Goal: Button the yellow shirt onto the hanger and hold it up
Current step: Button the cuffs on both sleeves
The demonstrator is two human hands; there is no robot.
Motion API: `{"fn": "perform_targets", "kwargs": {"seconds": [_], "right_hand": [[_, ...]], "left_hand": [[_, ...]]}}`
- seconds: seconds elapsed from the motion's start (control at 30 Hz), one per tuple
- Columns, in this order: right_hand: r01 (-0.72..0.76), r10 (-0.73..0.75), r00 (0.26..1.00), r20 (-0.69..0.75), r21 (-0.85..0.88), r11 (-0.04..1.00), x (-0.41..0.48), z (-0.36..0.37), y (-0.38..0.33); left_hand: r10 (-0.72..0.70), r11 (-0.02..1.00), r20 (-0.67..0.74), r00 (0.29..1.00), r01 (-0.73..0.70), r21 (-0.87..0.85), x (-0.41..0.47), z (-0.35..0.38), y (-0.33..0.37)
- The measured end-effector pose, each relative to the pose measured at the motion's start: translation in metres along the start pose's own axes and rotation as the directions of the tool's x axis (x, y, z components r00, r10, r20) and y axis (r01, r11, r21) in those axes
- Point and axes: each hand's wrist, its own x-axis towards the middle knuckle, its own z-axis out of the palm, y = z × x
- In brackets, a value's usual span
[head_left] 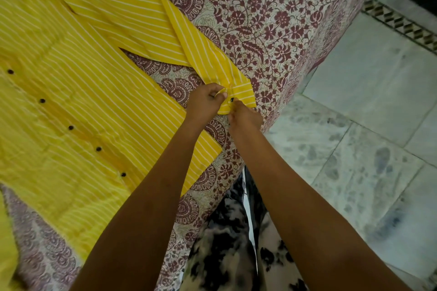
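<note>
Maroon-printed bedcover [272, 7] fills my view, with marble floor [366, 125] to the right and the yellow shirt [78, 92] spread flat on the left, front buttons [71, 127] fastened. Near the bed's right edge, my left hand [203, 104] and right hand [246, 117] both pinch the sleeve cuff [238, 94] around its dark button [232, 99].

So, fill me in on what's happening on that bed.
A person is working on a yellow striped shirt spread on a patterned bedsheet. Both hands pinch the sleeve cuff near the bed's edge: the left hand grips the fabric and the right hand is at the cuff button. The front placket looks buttoned. No hanger is visible.
</note>
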Motion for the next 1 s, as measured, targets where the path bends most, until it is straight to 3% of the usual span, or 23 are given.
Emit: {"fn": "perform_targets", "kwargs": {"seconds": [0.13, 0.27, 0.37, 0.53, 0.63, 0.73, 0.83, 0.93, 1.0], "right_hand": [[-0.004, -0.007, 0.998, -0.067, -0.163, 0.987, -0.001, 0.005, -0.003], [0.067, -0.107, 0.990, -0.088, -0.370, 0.927, 0.002, 0.003, -0.007], [0.100, -0.117, 0.992, -0.052, -0.265, 0.959, 0.002, 0.003, -0.003], [0.176, -0.188, 0.972, -0.139, -0.096, 0.980, -0.007, 0.006, 0.002], [0.225, -0.222, 0.973, -0.065, 0.042, 0.973, -0.012, -0.001, 0.002], [0.128, -0.145, 0.987, 0.072, 0.200, 0.971, -0.018, -0.011, -0.001], [-0.084, 0.029, 0.985, 0.172, 0.319, 0.944, -0.016, -0.012, -0.003], [-0.260, 0.187, 0.946, 0.265, 0.273, 0.926, -0.017, -0.009, -0.008], [-0.265, 0.203, 0.941, 0.270, 0.215, 0.940, -0.016, -0.009, -0.010]], "left_hand": [[-0.012, 1.000, -0.043, 0.999, 0.012, -0.022, 0.000, 0.000, -0.003], [-0.030, 0.999, -0.051, 0.998, 0.030, -0.012, 0.001, 0.001, -0.005], [-0.046, 0.999, -0.067, 0.997, 0.047, 0.004, 0.001, 0.004, -0.007], [-0.029, 1.000, -0.073, 0.997, 0.029, -0.007, 0.000, 0.004, -0.007], [0.007, 0.999, -0.073, 0.997, -0.009, -0.037, -0.003, 0.001, -0.005], [0.031, 0.995, -0.016, 0.999, -0.032, -0.099, -0.003, 0.000, -0.003], [0.029, 0.993, 0.021, 0.999, -0.027, -0.112, -0.002, 0.001, -0.001], [0.031, 0.994, 0.064, 0.997, -0.024, -0.104, -0.002, -0.001, 0.002], [0.021, 0.996, 0.082, 0.996, -0.014, -0.094, -0.001, -0.003, 0.004]]}}
